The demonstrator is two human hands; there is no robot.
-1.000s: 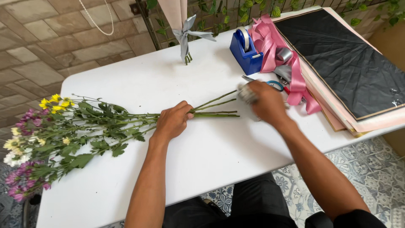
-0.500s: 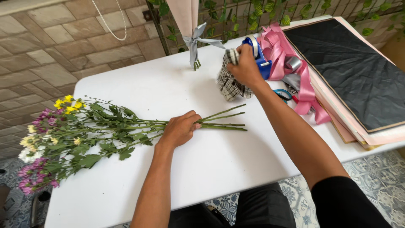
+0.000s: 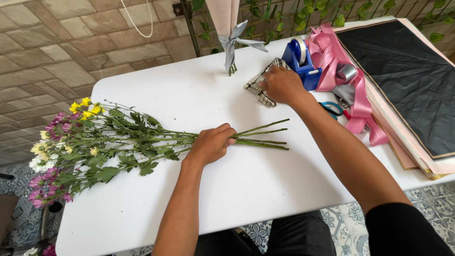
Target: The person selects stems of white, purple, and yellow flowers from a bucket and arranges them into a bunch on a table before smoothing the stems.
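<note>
A bunch of yellow, white and purple flowers lies across the white table, its green stems pointing right. My left hand is closed around the stems near their middle. My right hand rests on a checked cloth farther back, fingers pressed down on it, just left of a blue tape dispenser.
Pink and grey ribbons are piled right of the dispenser, with blue-handled scissors beneath them. Black and pink wrapping sheets cover the right end. A wrapped bouquet with a grey bow stands at the back edge.
My right hand carried the checked cloth from near the stem ends up to the back of the table and has set it down by the tape dispenser. The left hand stayed on the stems.
</note>
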